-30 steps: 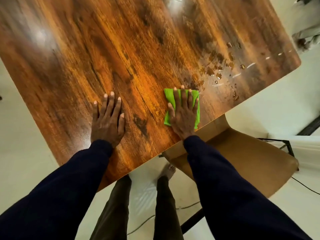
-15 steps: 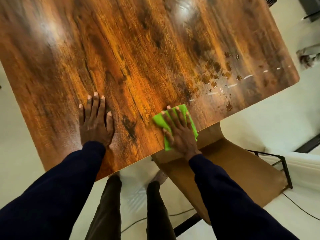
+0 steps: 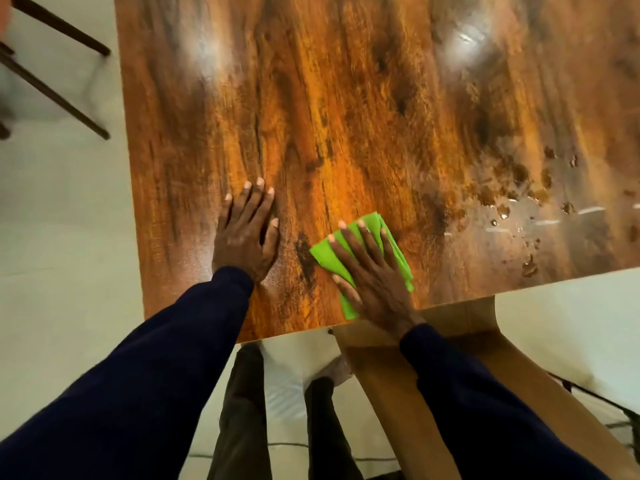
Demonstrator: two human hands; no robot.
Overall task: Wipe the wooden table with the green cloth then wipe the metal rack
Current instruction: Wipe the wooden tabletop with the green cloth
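Green folded cloth (image 3: 360, 254) lies under the right hand (image 3: 372, 275), fingers spread, on the glossy brown wooden table (image 3: 346, 116); left hand (image 3: 246, 233) presses flat beside it.

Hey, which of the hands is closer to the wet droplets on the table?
Right. The right hand presses the green cloth left of the wet droplets; the left hand lies flat on the wooden table, farther left.

Wooden table (image 3: 346, 98) lies open ahead; spill (image 3: 512, 194) at right.
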